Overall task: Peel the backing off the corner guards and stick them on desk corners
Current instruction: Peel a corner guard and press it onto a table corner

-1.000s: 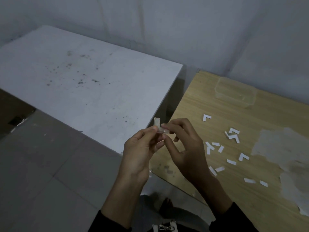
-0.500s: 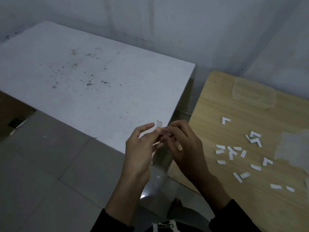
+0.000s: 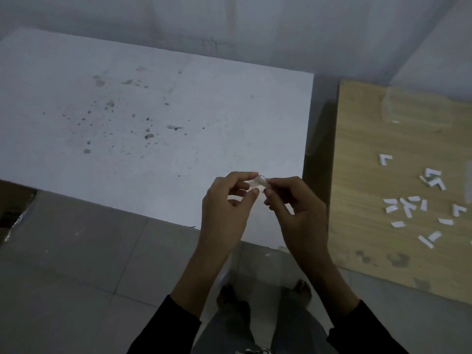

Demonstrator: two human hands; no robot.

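You pinched guard (image 3: 258,182) between both hands: left hand (image 3: 224,208) fingertips on one end, right hand (image 3: 298,213) on other. Guard was held in air, above white tabletop (image 3: 153,123) by near right corner. Step, likely: peeling backing; whether it was off, too small to tell. Next called for: strip backing fully, seat guard square on corner. Peeled scraps (image 3: 419,208) littered wooden tabletop (image 3: 362,175).

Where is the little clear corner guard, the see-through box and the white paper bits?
corner guard (image 3: 258,182), head view, its clear middle.
see-through box (image 3: 390,111), head view, its left wall.
white paper bits (image 3: 382,160), head view, one arm of the farthest L-shaped bit.
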